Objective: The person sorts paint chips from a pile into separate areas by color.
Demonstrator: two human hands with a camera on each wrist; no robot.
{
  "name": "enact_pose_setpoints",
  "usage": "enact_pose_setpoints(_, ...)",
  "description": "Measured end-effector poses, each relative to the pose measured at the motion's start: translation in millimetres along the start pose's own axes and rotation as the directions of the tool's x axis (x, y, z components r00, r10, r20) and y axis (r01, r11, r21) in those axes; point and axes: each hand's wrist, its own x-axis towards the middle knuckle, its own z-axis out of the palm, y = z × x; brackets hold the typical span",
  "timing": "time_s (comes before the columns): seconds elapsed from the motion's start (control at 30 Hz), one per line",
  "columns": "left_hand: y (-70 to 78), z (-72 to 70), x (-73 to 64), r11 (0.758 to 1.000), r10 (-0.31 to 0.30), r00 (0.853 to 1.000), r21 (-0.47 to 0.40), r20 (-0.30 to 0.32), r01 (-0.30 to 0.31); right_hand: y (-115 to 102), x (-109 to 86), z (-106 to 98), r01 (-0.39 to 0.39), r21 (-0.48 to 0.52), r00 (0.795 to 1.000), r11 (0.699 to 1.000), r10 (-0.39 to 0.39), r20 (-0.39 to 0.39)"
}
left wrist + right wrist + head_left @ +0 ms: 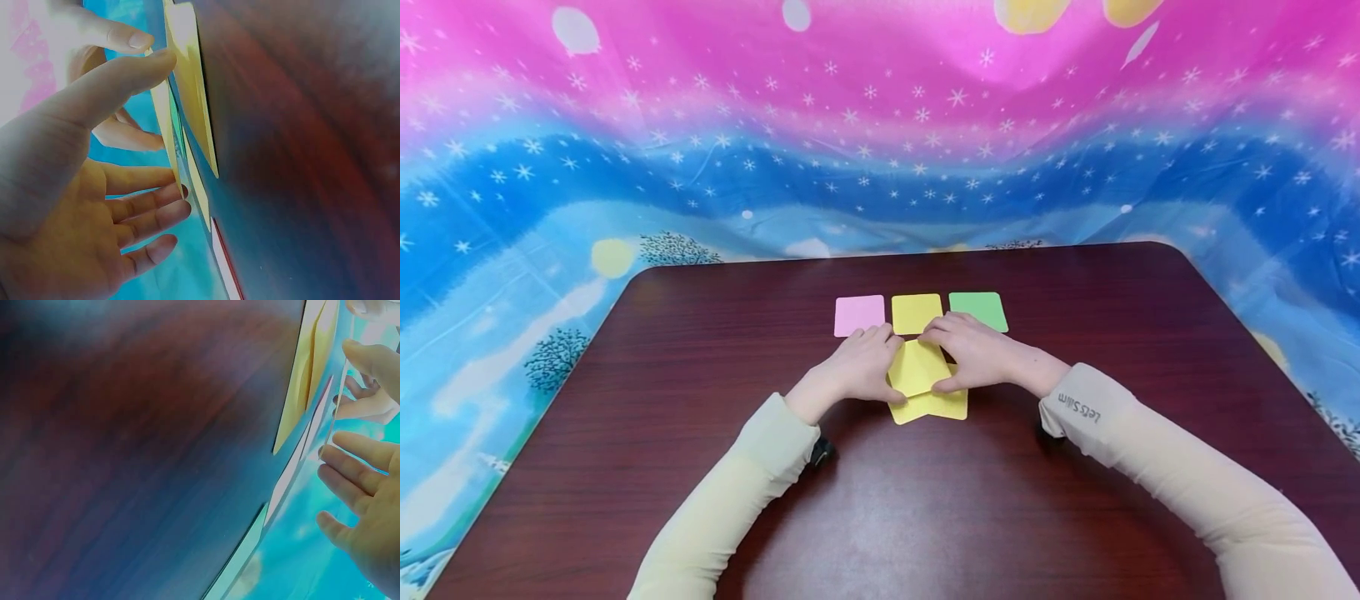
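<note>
Both hands hold a yellow square card (919, 367) by its opposite edges, tilted and raised over the table. My left hand (862, 364) has its left side between thumb and fingertips; my right hand (976, 348) grips the right side likewise. In the left wrist view, the held card (161, 103) appears almost edge-on, spanning from the thumb to the fingertips. Beneath it, overlapping yellow cards (953, 405) lie fanned on the table, partly covered by the held one.
Past the hands, a pink card (860, 316), another yellow card (913, 312) and a green card (983, 310) lie in a row on the dark wooden table (737, 333). A pink and blue patterned cloth (850, 125) hangs behind the table's far edge.
</note>
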Motion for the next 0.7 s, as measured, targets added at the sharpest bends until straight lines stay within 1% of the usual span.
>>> enact_pose_setpoints(0.13,-3.9,-3.3,8.4,1.000,-0.002,1.000,0.007,0.010,0.002,6.5,3.0,-1.0,-0.036,0.006,0.999,0.999,0.036,0.005)
enact_pose_setpoints(0.23,-7.3,-4.7,15.0,1.000,-0.011,1.000,-0.007,0.019,0.011,11.0,5.8,-2.4,-0.050,0.003,0.999,0.999,0.050,0.004)
enact_pose_setpoints(0.37,-13.4,-3.2,24.4,0.999,-0.045,0.998,-0.029,0.034,0.046,16.8,9.7,-3.7,-0.076,0.013,0.997,0.997,0.076,0.011)
enact_pose_setpoints(0.47,-18.4,-0.9,31.1,0.997,-0.066,0.997,-0.044,0.034,0.067,21.4,12.3,-2.9,-0.113,0.037,0.993,0.993,0.112,0.026)
enact_pose_setpoints(0.6,-23.7,0.8,39.4,0.995,-0.070,0.997,-0.069,0.029,0.072,28.2,15.9,-0.4,-0.143,0.054,0.989,0.988,0.142,0.033)
enact_pose_setpoints(0.7,-27.1,0.8,45.3,0.994,-0.073,0.997,-0.082,0.028,0.075,33.9,19.2,1.4,-0.152,0.053,0.988,0.987,0.150,0.031)
